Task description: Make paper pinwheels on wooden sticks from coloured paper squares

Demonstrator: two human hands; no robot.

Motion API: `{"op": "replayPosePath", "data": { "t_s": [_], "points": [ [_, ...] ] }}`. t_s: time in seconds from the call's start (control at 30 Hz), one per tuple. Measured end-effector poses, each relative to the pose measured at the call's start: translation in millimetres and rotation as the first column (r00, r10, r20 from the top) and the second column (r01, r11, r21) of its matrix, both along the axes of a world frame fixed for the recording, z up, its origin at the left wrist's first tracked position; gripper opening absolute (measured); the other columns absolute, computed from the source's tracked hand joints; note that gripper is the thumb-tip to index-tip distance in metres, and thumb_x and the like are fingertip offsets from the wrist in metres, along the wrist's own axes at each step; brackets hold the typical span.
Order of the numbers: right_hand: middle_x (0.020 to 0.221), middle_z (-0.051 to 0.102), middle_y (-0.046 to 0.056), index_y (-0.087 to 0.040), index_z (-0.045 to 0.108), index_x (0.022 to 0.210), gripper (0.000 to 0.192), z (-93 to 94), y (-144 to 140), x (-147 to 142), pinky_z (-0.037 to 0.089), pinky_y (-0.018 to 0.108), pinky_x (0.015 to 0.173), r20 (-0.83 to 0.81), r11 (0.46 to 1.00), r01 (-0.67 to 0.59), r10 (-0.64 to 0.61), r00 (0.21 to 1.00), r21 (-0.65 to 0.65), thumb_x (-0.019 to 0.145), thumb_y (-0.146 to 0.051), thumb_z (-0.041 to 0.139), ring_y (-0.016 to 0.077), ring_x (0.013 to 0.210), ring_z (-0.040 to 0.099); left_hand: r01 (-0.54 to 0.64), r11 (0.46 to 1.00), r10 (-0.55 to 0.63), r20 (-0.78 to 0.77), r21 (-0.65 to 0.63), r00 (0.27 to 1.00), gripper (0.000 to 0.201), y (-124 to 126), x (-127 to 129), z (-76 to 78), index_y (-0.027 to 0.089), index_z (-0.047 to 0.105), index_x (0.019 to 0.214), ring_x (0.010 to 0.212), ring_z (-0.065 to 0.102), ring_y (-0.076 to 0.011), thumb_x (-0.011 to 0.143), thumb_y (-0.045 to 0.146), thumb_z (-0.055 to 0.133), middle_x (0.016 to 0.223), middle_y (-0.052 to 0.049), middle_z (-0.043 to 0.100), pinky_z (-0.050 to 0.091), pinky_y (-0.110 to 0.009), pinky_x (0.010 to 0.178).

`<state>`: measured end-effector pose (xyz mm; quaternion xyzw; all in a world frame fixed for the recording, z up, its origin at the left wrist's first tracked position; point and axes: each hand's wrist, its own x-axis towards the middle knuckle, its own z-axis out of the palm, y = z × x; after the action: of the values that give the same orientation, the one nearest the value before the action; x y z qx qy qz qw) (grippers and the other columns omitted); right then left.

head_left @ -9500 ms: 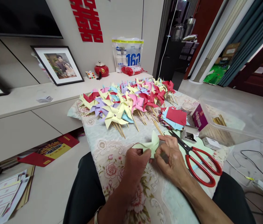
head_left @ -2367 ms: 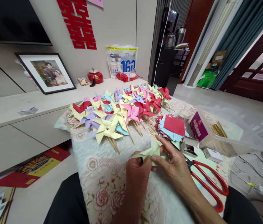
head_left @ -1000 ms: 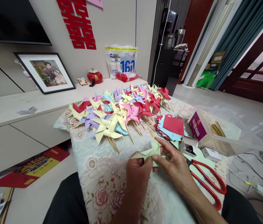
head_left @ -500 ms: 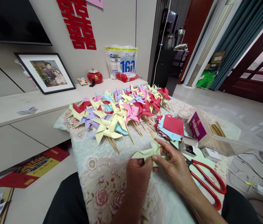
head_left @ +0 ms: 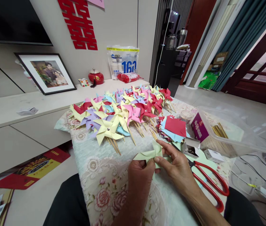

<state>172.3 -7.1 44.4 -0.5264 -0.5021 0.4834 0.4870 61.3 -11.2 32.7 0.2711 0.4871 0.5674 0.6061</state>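
A pale green paper pinwheel (head_left: 150, 154), its blades folded in, is held over the near part of the table. My left hand (head_left: 140, 172) is closed on its left side, thumb near the middle. My right hand (head_left: 174, 163) pinches it from the right, with the thumb by the centre and fingers behind. Whether a pin or stick is at the centre is hidden. Right of my right hand lie red-handled scissors (head_left: 212, 183), partly on light green paper. Beyond them is a small open box of metal pins (head_left: 191, 150).
Many finished pinwheels on sticks (head_left: 109, 129) cover the far side of the flowered tablecloth (head_left: 107, 185). Stacked coloured paper squares (head_left: 175, 127) lie right of them. A clear plastic bin (head_left: 239, 147) holding sticks stands at the right edge. A white cabinet (head_left: 3, 110) runs behind.
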Motion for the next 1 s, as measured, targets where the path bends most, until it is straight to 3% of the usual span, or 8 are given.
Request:
{"op": "replayPosePath", "data": {
  "t_s": [0.3,0.53,0.83,1.0],
  "points": [
    [0.091,0.064,0.002,-0.020,0.064,0.126,0.050,3.2,-0.4,-0.2,0.061,0.029,0.055,0.042,1.000,0.009,-0.009,0.999,0.016,0.079,-0.034,0.071,0.0170,0.070,0.064,0.029,0.999,-0.029,-0.029,0.023,0.999,0.032,0.5,-0.8,-9.8,0.014,0.082,0.096,0.074,0.073,-0.0263,0.067,0.021,0.070,0.082,-0.006,0.080,0.056,-0.027,0.054],
    [0.098,0.068,0.004,-0.023,0.061,0.129,0.047,-1.5,0.4,0.7,0.059,0.028,0.051,0.036,0.999,-0.045,0.045,0.998,-0.005,0.084,-0.035,0.069,0.0184,0.070,0.067,0.035,0.999,-0.035,0.045,0.015,0.998,0.034,0.7,-1.3,-12.5,0.012,0.080,0.097,0.074,0.071,-0.0253,0.065,0.019,0.071,0.087,-0.007,0.080,0.056,-0.028,0.057],
    [0.092,0.072,0.004,-0.019,0.063,0.118,0.039,-1.5,5.8,0.7,0.056,0.026,0.050,-0.165,0.989,-0.136,0.125,0.978,-0.053,0.083,-0.035,0.072,0.0151,0.063,0.063,0.024,0.999,-0.029,0.116,0.042,0.993,0.013,-2.3,-3.0,-11.8,0.015,0.069,0.077,0.050,0.056,-0.0122,0.067,0.020,0.075,0.061,0.001,0.070,0.047,-0.022,0.049],
    [0.084,0.073,0.003,-0.017,0.063,0.113,0.042,-2.9,9.9,3.5,0.056,0.030,0.052,-0.271,0.977,-0.202,0.176,0.946,-0.071,0.078,-0.035,0.076,0.0150,0.056,0.064,0.065,0.998,-0.067,0.106,0.022,0.992,0.019,-1.1,-6.9,-16.3,0.012,0.071,0.081,0.057,0.060,-0.0147,0.069,0.026,0.077,0.068,-0.003,0.071,0.050,-0.024,0.053]
  ]
}}
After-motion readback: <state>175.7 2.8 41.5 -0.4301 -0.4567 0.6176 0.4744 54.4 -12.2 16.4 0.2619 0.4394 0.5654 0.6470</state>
